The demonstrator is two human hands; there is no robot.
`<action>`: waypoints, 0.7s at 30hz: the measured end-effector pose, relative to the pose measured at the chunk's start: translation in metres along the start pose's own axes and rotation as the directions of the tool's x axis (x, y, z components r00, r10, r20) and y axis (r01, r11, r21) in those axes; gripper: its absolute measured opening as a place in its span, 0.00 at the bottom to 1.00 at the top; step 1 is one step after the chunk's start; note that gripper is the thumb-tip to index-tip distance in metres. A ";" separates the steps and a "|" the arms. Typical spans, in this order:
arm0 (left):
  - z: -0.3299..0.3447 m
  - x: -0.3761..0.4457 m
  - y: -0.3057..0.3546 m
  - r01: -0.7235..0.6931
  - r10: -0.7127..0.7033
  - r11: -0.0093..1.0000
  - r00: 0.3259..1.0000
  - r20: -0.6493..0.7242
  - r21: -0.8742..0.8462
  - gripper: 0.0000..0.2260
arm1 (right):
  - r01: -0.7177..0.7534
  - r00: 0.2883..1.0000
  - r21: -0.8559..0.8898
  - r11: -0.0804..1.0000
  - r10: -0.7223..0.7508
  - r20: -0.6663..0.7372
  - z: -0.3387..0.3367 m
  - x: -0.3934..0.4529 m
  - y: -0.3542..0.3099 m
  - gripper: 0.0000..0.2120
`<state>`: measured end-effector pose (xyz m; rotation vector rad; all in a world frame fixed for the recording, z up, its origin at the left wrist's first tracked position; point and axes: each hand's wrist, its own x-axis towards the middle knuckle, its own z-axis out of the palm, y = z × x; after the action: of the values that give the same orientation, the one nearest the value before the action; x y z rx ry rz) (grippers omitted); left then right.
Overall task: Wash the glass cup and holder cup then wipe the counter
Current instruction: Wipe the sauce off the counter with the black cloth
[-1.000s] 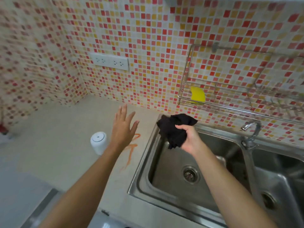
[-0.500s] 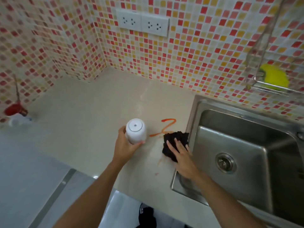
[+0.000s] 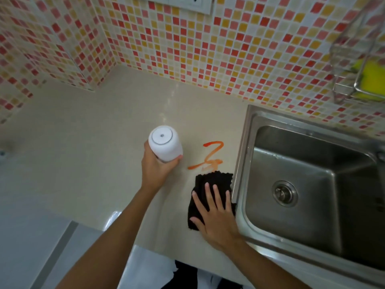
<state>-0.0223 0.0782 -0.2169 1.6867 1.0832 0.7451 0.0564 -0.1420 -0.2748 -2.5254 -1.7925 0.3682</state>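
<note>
Looks like we're in the last stretch here, the wiping part. The right hand (image 3: 216, 213) is pressed flat, fingers straight and spread, on a black cloth (image 3: 210, 188) lying on the desk (image 3: 83, 147) just beside the sink's left rim. Right past the far edge of the cloth there's an orange-red smear (image 3: 210, 156), a squiggly streak that isn't wiped yet, so I'd say the wipe has barely started, if at all.

The left hand (image 3: 155, 170) is wrapped around a white cup (image 3: 164, 142) that's upside down, base facing the camera (I'm guessing that's the holder cup). It sits just left of the smear; can't tell if it's lifted or touching the desk. My read is it's being kept out of the cloth's way.

No glass cup anywhere in view, so I can't say whether it got washed. Same for the white one, no way to judge clean from here.

Containers: the steel sink (image 3: 312, 184) holds nothing that I can see, only the drain strainer (image 3: 284, 193). The wire rack (image 3: 358, 59) on the tiled wall has a yellow sponge (image 3: 370, 80) in it. The inverted cup's inside is hidden.
</note>
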 end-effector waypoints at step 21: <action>-0.028 0.098 0.032 -0.157 0.148 0.983 0.985 -0.087 -0.100 0.42 | -0.221 0.972 -0.010 0.975 0.219 -0.087 -0.028 0.141 0.006 0.41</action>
<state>0.0049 0.1733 -0.1773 1.6738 0.9580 0.9586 0.1119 -0.0097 -0.2733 -2.7162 -1.4984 0.2443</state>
